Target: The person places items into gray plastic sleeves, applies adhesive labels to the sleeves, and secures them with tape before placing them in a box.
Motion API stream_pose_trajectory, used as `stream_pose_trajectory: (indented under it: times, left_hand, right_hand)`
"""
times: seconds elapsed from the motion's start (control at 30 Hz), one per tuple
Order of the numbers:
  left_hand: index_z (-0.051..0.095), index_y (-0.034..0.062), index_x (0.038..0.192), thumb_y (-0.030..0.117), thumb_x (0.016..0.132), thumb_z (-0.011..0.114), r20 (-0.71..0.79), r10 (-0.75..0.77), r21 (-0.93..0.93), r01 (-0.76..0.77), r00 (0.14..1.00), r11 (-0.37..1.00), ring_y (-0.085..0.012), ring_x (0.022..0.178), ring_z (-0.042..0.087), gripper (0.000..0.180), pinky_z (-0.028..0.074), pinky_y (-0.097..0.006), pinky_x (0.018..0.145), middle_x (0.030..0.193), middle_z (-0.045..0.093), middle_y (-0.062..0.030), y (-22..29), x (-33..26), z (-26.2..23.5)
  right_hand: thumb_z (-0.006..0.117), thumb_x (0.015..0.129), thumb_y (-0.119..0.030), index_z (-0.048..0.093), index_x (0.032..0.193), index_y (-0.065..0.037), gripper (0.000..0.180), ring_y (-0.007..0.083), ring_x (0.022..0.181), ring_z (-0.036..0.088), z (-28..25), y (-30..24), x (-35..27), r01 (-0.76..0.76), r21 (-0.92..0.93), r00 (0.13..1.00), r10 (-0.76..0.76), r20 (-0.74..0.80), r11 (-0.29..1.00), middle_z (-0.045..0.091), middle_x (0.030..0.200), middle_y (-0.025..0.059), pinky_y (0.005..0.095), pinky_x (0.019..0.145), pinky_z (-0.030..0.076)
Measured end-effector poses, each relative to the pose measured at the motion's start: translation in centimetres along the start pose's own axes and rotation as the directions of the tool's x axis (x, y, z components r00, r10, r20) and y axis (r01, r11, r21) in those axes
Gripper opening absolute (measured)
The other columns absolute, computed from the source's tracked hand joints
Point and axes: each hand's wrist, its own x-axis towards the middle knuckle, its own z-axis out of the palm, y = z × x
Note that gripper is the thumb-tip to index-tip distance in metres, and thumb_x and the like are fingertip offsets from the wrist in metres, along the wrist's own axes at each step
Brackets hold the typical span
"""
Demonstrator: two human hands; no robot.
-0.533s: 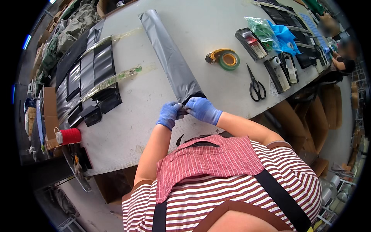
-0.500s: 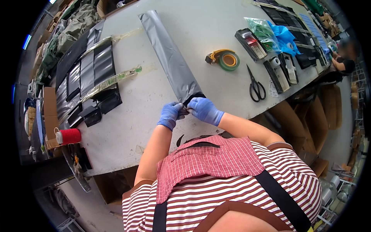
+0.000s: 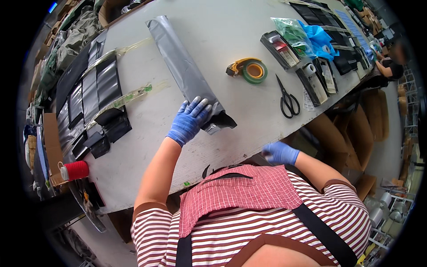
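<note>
A long, flat roll of grey plastic sheeting [image 3: 178,58] lies slantwise on the table. Its near end is loose, with a black flap [image 3: 221,120] turned out to the right. My left hand [image 3: 187,122], in a blue glove with pale fingertips, rests on the sheeting just above that end, fingers spread. My right hand [image 3: 281,153], gloved in blue too, is off the sheeting by the table's front edge. Its fingers are blurred and partly turned away, so whether it holds anything is unclear.
Right of the sheeting lie a tape dispenser [image 3: 249,70], black scissors [image 3: 288,99] and open-topped boxes [image 3: 279,49]. Taped black sheets [image 3: 95,95] cover the left side, near a red spool [image 3: 74,170]. Cardboard boxes [image 3: 331,138] stand below the right edge. Another person [image 3: 392,64] works at the far right.
My hands have parted from the sheeting's near end. The left now lies spread on top of it; the right has moved right and toward me. The near end has come loose.
</note>
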Motion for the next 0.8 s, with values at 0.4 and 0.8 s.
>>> stream_pose_trajectory:
  times: [0.4,0.8]
  left_hand:
    - [0.064,0.0198,0.121,0.026,0.081,0.066,-0.200,0.012,-0.003,-0.012,0.980,1.000,-0.0290,0.132,0.044,0.040,0.036,-0.051,0.108,0.139,0.048,-0.0060,0.6,-0.4,2.7]
    - [0.068,0.0001,0.103,0.016,0.093,0.063,0.216,-0.917,-0.968,0.195,0.335,-0.157,-0.0099,0.087,0.057,0.019,0.046,-0.026,0.081,0.098,0.066,-0.0019,8.9,-5.2,4.0]
  right_hand:
    - [0.065,0.080,-0.007,0.065,0.101,-0.013,0.021,0.0295,0.109,0.060,-6.0,-1.4,19.5,0.575,-0.535,0.448,-0.786,-0.426,0.618,0.061,0.125,0.0081,0.0382,0.092,0.050]
    - [0.060,0.091,-0.020,0.060,0.090,-0.001,0.019,0.0221,0.073,0.064,-3.7,-8.1,17.9,0.111,0.395,0.844,0.124,-0.522,0.912,0.064,0.076,0.0139,0.0326,0.067,0.050]
